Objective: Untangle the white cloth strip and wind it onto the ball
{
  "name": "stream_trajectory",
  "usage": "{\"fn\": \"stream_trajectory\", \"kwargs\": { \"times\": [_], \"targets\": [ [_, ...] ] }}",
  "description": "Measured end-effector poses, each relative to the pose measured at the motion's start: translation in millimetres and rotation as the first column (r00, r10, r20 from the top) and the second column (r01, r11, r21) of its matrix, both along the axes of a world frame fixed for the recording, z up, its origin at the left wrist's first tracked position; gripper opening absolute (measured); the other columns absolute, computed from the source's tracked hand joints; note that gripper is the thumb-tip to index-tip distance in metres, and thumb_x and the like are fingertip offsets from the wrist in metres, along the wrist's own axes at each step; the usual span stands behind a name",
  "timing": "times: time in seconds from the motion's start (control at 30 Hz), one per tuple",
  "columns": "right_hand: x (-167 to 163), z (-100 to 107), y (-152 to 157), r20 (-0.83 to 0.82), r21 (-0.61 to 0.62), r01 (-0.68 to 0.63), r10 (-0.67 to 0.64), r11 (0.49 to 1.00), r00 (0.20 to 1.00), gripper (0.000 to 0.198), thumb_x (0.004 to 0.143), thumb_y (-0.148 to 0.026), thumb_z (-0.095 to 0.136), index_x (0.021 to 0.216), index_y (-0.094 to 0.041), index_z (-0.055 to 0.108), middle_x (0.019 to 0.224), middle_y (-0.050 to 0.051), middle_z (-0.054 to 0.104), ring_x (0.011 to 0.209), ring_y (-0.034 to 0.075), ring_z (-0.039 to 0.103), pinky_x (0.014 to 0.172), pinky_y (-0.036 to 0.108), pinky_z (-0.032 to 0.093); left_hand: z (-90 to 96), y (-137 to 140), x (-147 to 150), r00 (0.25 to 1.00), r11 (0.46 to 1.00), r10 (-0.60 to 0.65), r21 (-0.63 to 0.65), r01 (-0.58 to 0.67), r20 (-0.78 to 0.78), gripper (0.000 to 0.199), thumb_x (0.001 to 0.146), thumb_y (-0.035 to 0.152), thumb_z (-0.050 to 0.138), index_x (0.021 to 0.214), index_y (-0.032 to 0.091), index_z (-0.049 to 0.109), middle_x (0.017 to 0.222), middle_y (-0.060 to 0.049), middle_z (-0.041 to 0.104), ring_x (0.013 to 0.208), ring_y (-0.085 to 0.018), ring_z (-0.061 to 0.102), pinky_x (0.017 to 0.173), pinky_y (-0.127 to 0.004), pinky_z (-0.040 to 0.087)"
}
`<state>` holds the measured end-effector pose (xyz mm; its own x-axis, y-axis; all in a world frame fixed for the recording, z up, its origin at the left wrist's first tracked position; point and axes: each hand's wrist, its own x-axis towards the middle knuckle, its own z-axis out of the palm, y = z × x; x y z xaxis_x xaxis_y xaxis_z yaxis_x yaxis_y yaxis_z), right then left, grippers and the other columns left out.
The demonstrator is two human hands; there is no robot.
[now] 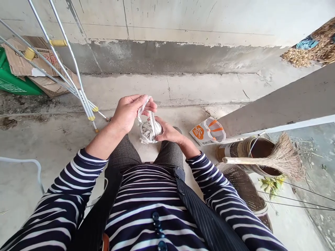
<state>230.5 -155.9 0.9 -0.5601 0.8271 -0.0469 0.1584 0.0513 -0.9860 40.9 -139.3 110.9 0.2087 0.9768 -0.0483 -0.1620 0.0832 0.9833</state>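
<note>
White, flat strapping is being wound into a ball [148, 131] above the person's knees, and the winding looks partly done: the ball is already thick, with a loose strap end [144, 106] running up from it. The right hand [169, 132] is cupping the ball from the side, its fingers curled round it. The left hand [128, 112] is raised just above, pinching the strap end between thumb and fingers and keeping it taut. Judged from this, the next wrap is calling for the left hand to be carrying the strap over the ball while the right is turning it, with tension kept so the coil is not slipping.

On the concrete floor [39, 139] to the person's right, a brown round tin [251, 151] is lying tilted, its mouth showing a dark inside; whether anything is in it cannot be told. A straw whisk broom [272, 161] is resting across it. A woven basket [242, 184] is sitting just beside it, its contents hidden. An orange and white packet [208, 131] is lying near the right hand.
</note>
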Motion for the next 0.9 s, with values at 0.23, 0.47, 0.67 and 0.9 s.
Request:
{"fn": "stream_trajectory", "kwargs": {
  "times": [0.23,0.47,0.67,0.9],
  "targets": [
    [-9.8,12.2,-14.8,-0.011,0.008,0.004,-0.004,1.0,1.0,0.08,0.061,-0.023,0.073,0.138,-0.022,0.048,0.126,0.005,0.058,0.117,0.027,0.057,0.11,0.042,0.042,-17.5,29.1,-18.0,0.998,1.0,0.012,0.014,-0.011,-0.066,0.038,0.084,0.045,0.075,0.069,0.012,0.066,0.064,-0.007,0.068,0.057,-0.016,0.067,0.059,-0.026,0.053],
    [-11.7,14.5,-32.0,-0.104,0.036,0.012,-0.009,0.999,0.995,0.105,0.06,-0.02,0.077,0.154,-0.026,0.03,0.142,0.008,0.051,0.127,0.028,0.054,0.116,0.044,0.038,-47.7,62.5,-45.7,0.927,0.959,-0.251,-0.202,0.198,-0.28,0.036,0.076,0.04,0.08,0.059,0.01,0.067,0.056,-0.009,0.065,0.046,-0.014,0.058,0.053,-0.028,0.049],
    [-17.7,14.3,-39.0,-0.125,0.023,-0.06,0.063,0.998,0.99,0.104,0.062,-0.017,0.076,0.156,-0.029,0.031,0.153,0.007,0.047,0.142,0.029,0.045,0.124,0.047,0.027,-83.2,78.2,-60.4,0.768,0.848,-0.49,-0.43,0.31,-0.412,0.031,0.057,0.031,0.093,0.052,0.013,0.068,0.049,-0.007,0.062,0.04,-0.017,0.057,0.046,-0.028,0.045],
    [-26.7,10.2,-44.1,-0.259,-0.066,0.021,-0.037,0.998,0.965,0.08,0.06,-0.019,0.082,0.135,-0.026,0.053,0.139,0.006,0.058,0.133,0.028,0.054,0.118,0.043,0.037,-117.0,74.7,-45.4,0.606,0.834,-0.544,-0.293,0.468,-0.58,0.014,0.061,0.026,0.08,0.054,0.015,0.073,0.053,-0.001,0.066,0.051,-0.013,0.058,0.055,-0.024,0.042]
  ]
}}
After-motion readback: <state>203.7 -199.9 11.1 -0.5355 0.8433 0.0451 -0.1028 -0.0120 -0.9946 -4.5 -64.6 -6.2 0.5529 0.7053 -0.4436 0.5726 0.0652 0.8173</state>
